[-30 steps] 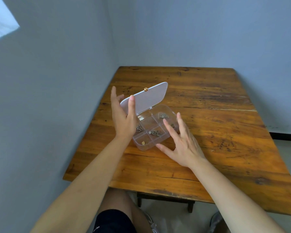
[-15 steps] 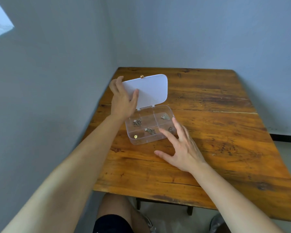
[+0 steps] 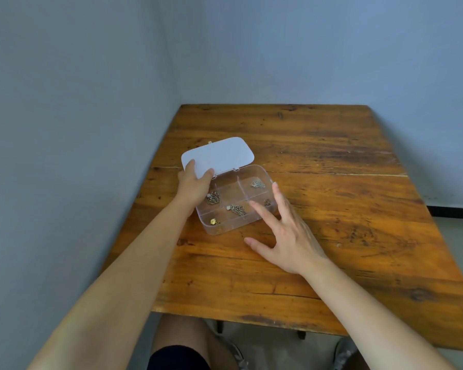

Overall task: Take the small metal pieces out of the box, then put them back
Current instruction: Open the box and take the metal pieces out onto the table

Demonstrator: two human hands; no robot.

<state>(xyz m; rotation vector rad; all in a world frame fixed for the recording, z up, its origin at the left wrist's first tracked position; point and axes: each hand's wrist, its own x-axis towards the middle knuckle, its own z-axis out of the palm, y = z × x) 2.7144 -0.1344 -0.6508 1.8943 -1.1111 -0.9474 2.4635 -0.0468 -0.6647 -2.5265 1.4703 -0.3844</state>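
Observation:
A clear plastic box (image 3: 267, 180) with several compartments sits on the wooden table (image 3: 332, 209), its white lid (image 3: 222, 153) folded back flat behind it. Small metal pieces lie inside: one cluster (image 3: 257, 184) at the back right, one (image 3: 213, 198) at the left, one (image 3: 238, 209) in the middle front, a gold piece (image 3: 213, 221) at the front left. My left hand (image 3: 194, 186) rests at the box's left end, with fingers on the lid's near corner. My right hand (image 3: 284, 231) hovers with fingers spread at the box's right front, fingertips over its edge.
Grey walls close in on the table's left and far sides. My knees and a shoe (image 3: 345, 351) show below the table's near edge. The table's right half is bare wood.
My left hand has pushed the lid from half raised to lying flat behind the box. My right hand has stayed beside the box's right front.

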